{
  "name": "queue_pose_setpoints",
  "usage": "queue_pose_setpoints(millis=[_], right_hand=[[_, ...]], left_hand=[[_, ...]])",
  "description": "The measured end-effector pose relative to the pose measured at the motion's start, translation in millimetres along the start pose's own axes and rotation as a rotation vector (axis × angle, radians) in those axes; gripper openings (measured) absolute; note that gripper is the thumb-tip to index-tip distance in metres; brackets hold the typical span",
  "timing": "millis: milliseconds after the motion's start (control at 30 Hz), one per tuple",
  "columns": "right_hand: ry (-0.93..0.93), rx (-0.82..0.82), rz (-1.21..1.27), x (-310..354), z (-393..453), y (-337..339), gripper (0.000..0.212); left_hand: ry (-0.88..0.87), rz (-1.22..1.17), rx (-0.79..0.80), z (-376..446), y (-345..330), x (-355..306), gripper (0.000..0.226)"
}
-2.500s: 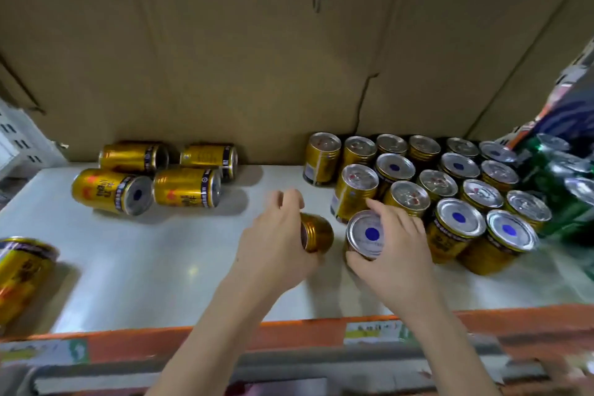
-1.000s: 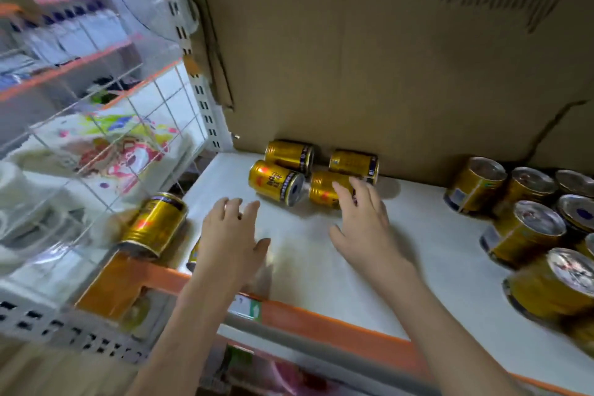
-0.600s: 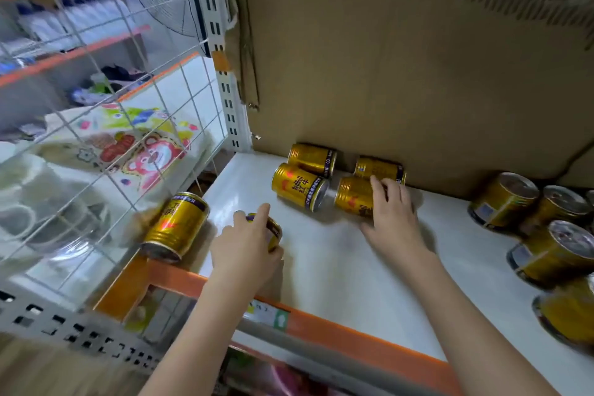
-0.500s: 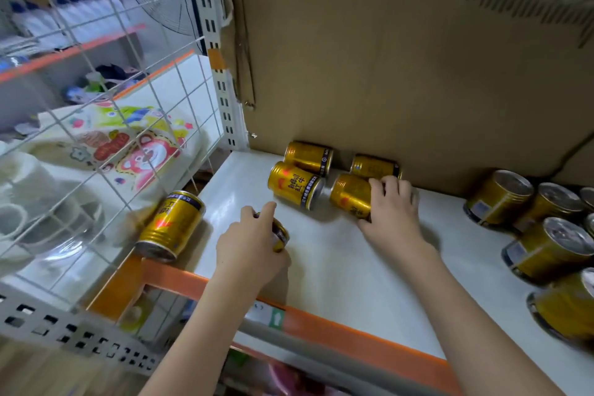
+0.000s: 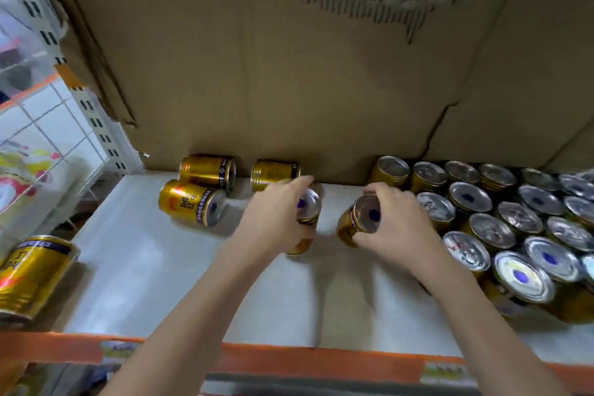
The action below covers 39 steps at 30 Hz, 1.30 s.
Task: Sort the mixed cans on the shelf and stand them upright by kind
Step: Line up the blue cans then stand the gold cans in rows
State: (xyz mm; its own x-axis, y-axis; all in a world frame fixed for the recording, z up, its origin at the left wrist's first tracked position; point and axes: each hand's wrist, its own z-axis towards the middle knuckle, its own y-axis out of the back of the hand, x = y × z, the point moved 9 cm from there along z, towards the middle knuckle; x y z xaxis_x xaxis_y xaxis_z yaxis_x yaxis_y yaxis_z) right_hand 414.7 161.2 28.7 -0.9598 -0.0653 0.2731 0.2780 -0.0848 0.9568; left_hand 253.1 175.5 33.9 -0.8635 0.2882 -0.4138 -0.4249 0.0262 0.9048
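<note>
My left hand (image 5: 276, 219) grips a gold can (image 5: 307, 214) mid-shelf, its silver top tilted toward me. My right hand (image 5: 393, 228) grips a second gold can (image 5: 356, 222), also tilted, just left of the block of several upright gold cans (image 5: 501, 225) on the right. Three gold cans lie on their sides at the back left: one against the cardboard (image 5: 207, 170), one in front of it (image 5: 191, 202) and one behind my left hand (image 5: 273, 172). Another gold can (image 5: 32, 276) lies at the shelf's left front corner.
The white shelf board (image 5: 160, 283) has an orange front rail (image 5: 289, 360). Brown cardboard (image 5: 289, 74) lines the back. A perforated upright post (image 5: 96, 125) and wire grid stand at the left end.
Both hands took a lying gold can from the left side and carried it right toward the upright block. The view swung right with them.
</note>
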Motion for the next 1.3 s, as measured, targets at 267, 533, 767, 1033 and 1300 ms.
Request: queue_pose_setpoints(millis=[267,533,767,1033,1300], right_hand=[[0.047,0.034,-0.049,-40,-12,3,0.074],[0.067,-0.034,-0.194,-37,19,-1,0.064],[0.003,-0.065,-0.24,-36,28,-2,0.067],[0.228,-0.048,-0.115,45,33,-31,0.05],[0.346,0.056,-0.158,114,76,-78,0.063]], left_hand=[[-0.054,0.034,0.069,86,-33,-62,0.076],[-0.052,-0.026,0.075,109,-70,-56,0.079],[-0.017,-0.025,-0.019,92,-59,-26,0.08],[0.117,-0.098,-0.419,4,-8,57,0.041],[0.123,0.215,-0.279,-11,33,147,0.079]])
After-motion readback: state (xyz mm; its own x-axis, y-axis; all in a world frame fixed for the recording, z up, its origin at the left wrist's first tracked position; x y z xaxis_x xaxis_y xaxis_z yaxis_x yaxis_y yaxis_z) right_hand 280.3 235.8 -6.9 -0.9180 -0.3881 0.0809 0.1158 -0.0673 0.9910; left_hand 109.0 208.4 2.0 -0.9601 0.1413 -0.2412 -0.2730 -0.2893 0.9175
